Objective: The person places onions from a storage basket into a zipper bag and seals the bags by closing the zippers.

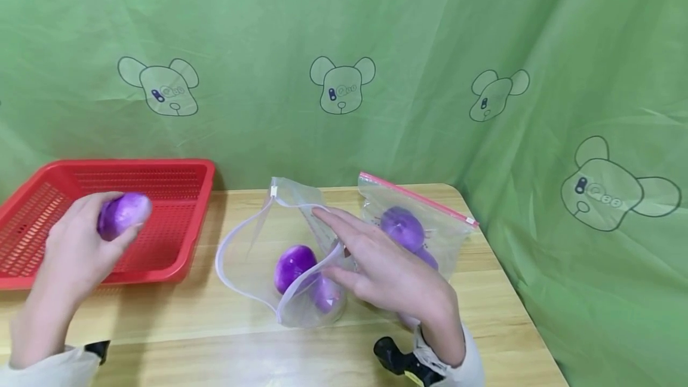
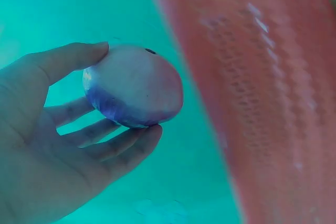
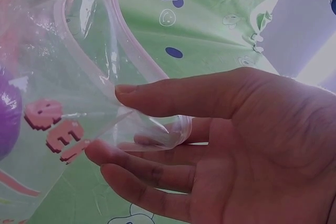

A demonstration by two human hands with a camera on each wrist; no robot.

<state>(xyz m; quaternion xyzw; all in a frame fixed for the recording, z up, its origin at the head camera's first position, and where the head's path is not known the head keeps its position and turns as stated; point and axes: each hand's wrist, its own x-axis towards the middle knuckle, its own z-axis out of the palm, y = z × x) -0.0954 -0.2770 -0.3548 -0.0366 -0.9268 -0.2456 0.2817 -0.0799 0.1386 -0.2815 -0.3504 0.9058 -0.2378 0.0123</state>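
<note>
In the head view my left hand (image 1: 77, 246) is raised over the front of the red basket. It grips a round purple-and-white vegetable (image 1: 125, 216), possibly a turnip, between thumb and fingers. The left wrist view shows the vegetable's pale face (image 2: 139, 80) and a small dark spot. A clear zip bag (image 1: 242, 282) stands with its mouth spread wide, and two purple vegetables (image 1: 294, 267) sit inside. My right hand (image 1: 395, 270) holds the bag's right side. In the right wrist view the bag's rim (image 3: 139, 53) passes between thumb and fingers.
The red basket (image 1: 196, 226) stands at the left of the wooden table (image 1: 215, 327). Behind my right hand lies a second clear bag (image 1: 448, 235) with a pink zip and purple vegetables. A green curtain (image 1: 258, 106) hangs at the back and right.
</note>
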